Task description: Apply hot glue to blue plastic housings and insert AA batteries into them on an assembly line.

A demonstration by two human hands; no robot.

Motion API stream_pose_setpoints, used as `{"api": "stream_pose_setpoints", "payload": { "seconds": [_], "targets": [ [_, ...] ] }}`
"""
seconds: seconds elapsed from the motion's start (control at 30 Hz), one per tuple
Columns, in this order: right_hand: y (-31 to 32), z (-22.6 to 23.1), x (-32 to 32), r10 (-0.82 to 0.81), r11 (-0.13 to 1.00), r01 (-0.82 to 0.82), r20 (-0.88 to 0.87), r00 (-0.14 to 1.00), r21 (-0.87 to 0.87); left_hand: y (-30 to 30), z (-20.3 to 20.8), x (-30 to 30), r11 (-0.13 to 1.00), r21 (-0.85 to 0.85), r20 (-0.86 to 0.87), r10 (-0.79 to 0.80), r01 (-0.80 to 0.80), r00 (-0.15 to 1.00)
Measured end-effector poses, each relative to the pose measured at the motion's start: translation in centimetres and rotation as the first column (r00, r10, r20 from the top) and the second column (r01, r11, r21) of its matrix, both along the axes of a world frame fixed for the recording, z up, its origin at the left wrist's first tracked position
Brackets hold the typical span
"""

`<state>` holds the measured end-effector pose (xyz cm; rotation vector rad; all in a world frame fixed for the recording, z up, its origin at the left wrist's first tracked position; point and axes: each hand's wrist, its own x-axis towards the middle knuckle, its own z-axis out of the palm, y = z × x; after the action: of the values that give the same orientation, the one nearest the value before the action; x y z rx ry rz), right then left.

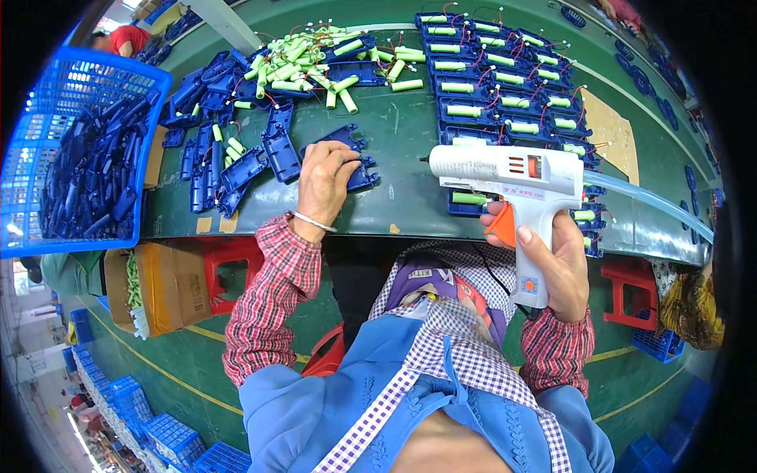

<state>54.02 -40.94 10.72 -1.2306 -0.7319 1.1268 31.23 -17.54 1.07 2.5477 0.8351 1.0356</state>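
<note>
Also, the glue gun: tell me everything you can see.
The glue gun is white, plastic-looking, with an orange trigger, narrow dark nozzle, slotted side and a round orange mark low on the handle. A long translucent glue stick runs from its rear. The right hand grips the handle; the nozzle points left above the table. Whether the trigger is pressed, I can't tell.
</note>
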Motion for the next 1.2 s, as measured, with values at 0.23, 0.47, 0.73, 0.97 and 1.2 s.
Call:
{"api": "stream_pose_setpoints", "payload": {
  "seconds": [0.23, 0.47, 0.73, 0.97, 1.2],
  "targets": [
    [-0.1, -0.1, -0.1, -0.006, 1.000, 0.007, -0.049, 0.999, 0.009, -0.7, 1.1, 0.3, 0.997, 0.069, 0.050, 0.024, -0.028, 0.998],
    [-0.5, 0.0, 0.2, -0.029, 0.999, 0.030, -0.037, 0.999, 0.018, -6.1, 1.7, -2.5, 0.986, 0.157, -0.126, -0.042, 0.061, 0.991],
    [-0.2, -0.2, -0.1, -0.010, 1.000, 0.010, -0.029, 1.000, 0.007, -5.8, 1.1, -2.4, 0.994, 0.091, -0.330, 0.080, -0.052, 0.941],
    [-0.4, -0.1, -0.3, -0.029, 1.000, 0.029, -0.045, 0.999, 0.010, -5.2, 0.9, -1.4, 0.977, 0.182, -0.484, 0.185, -0.109, 0.855],
    [-0.8, -0.1, 0.0, -0.056, 0.998, 0.057, -0.046, 0.997, 0.019, -5.6, 1.1, -2.4, 0.998, 0.042, -0.216, -0.046, 0.057, 0.975]
  ]
}}
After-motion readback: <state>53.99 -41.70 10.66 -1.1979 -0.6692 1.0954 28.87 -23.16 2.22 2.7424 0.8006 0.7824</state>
